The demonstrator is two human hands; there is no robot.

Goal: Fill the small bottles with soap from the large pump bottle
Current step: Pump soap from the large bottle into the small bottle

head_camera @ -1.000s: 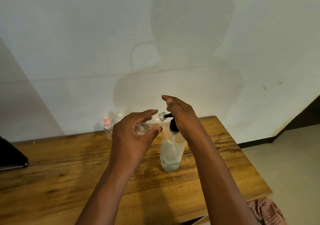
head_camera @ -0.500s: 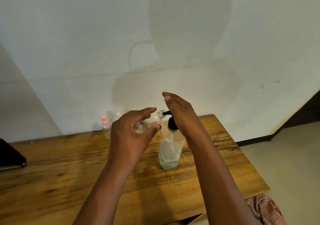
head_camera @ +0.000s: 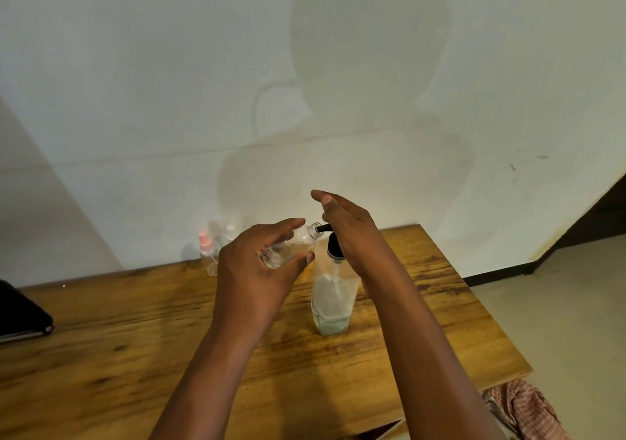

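The large pump bottle [head_camera: 332, 299] stands upright on the bench [head_camera: 118, 338], right of centre; the small bottle [head_camera: 291, 246], tilted, is held above the bench just left of the pump's spout; more small bottles [head_camera: 211, 250] stand at the bench's back edge, against the wall [head_camera: 169, 100].

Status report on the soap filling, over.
Left hand grips small bottle, tilted, mouth at pump nozzle. Right hand rests on pump bottle head. Nothing in the way.

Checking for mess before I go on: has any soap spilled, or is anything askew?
No spill shows on the table. The small bottle in the left hand is tilted on purpose, mouth at the pump bottle spout. Nothing stands out.
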